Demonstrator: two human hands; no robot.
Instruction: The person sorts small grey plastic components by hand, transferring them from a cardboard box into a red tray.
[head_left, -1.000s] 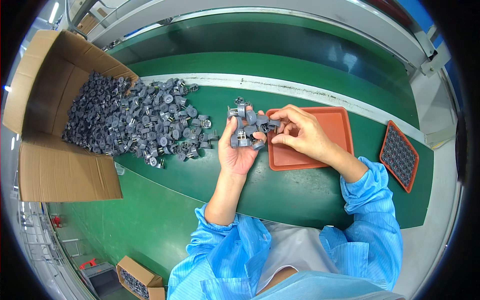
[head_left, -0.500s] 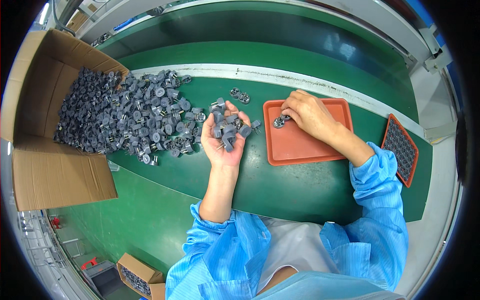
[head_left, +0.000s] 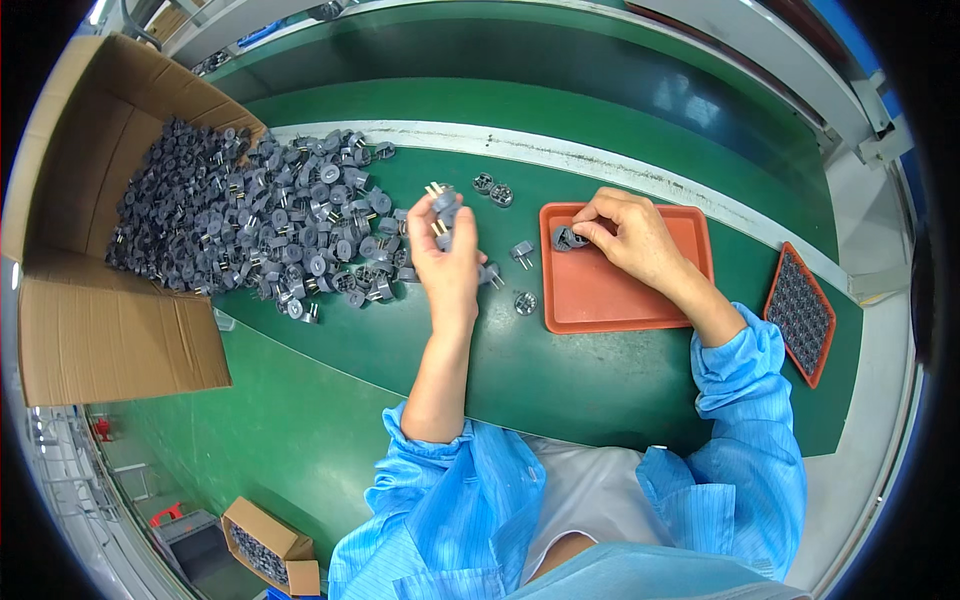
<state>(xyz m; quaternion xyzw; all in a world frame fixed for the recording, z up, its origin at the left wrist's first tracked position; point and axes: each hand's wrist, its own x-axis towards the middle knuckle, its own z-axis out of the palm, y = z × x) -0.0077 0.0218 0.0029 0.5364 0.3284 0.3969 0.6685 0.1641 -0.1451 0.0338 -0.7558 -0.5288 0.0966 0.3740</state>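
left hand [head_left: 448, 268] curls round grey pronged parts [head_left: 445, 206]; right hand [head_left: 632, 235] pinches grey round pieces [head_left: 562, 239] (inside orange tray [head_left: 625, 292], left side).

I count two orange trays [head_left: 625, 300], two cardboard boxes [head_left: 125, 340] and one grey crate [head_left: 190, 543]. Between heap [head_left: 270, 215] and nearer tray, at least five loose grey plugs [head_left: 501, 195] lie on my worktop [head_left: 600, 400] (one partly hidden). Two more show at my right fingers [head_left: 612, 208], and at least two in my left fingers [head_left: 464, 232]. The heap is too jumbled to number.
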